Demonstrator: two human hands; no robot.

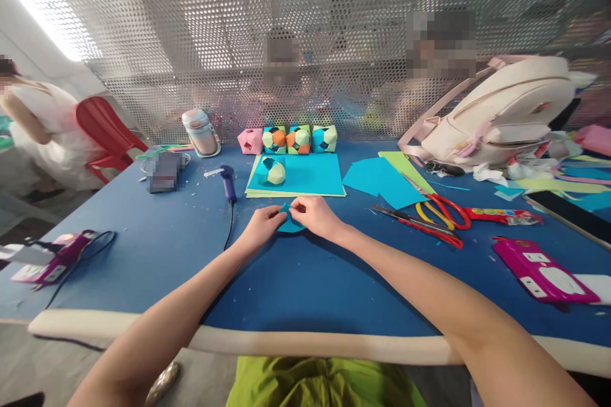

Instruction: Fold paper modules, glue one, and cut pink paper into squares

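Note:
A small piece of blue paper [289, 225] with a pointed top is pinched between both hands, just above the tabletop. My left hand [266, 224] grips its left edge with thumb and fingers. On the other side my right hand [315, 213] has closed fingertips on the upper right part. Beyond the hands lies a stack of blue sheets [315, 175] with pale green ones under it. A partly built blue and pale yellow paper ball [273, 172] rests on that stack. To the left is a purple glue gun [229, 186] with a white nozzle.
Several finished paper balls [287, 140] stand in a row by the perforated metal screen [229, 44]. Rightward are cut blue paper [382, 181], scissors [420, 224], a magenta power strip [539, 270] and a cream backpack [510, 114]. A bottle [200, 133] and another power strip [62, 257] are left.

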